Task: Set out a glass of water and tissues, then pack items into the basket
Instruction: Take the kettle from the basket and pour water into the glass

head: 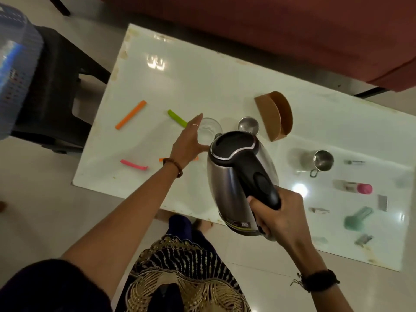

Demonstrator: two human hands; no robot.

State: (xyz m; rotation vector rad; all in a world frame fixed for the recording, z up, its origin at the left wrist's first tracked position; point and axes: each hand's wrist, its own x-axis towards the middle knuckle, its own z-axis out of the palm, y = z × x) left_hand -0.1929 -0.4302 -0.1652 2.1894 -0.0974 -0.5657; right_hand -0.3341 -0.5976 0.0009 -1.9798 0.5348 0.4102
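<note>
Gripping the black handle of a steel kettle (238, 176) with the right hand (278, 212), fingers wrapped tight around it, holding the kettle tipped forward above the near edge of the white desk (171, 86), spout end toward the glass (209, 129). Reaching out with the left hand (189, 140), fingers straight and pressed together, thumb spread toward the kettle, palm touching or just beside the clear glass; contact cannot be told for sure. Standing upright near the middle of the desk, the glass, just beside a small steel cup (248, 126). Sitting right behind that cup, a brown cardboard holder (275, 115), open and showing no tissues. Lying on the left part of the desk, well apart from each other: an orange clip (131, 114), a green clip (177, 118) partly hidden by the left hand, and a pink clip (134, 165). Resting on its side to the right, a steel mug (320, 162); near it a pink-capped bottle (353, 186), a teal item (358, 218), and several small objects too blurred to name. Showing at the far left edge, a blue perforated basket (15, 70), beside a black stool (56, 86).
</note>
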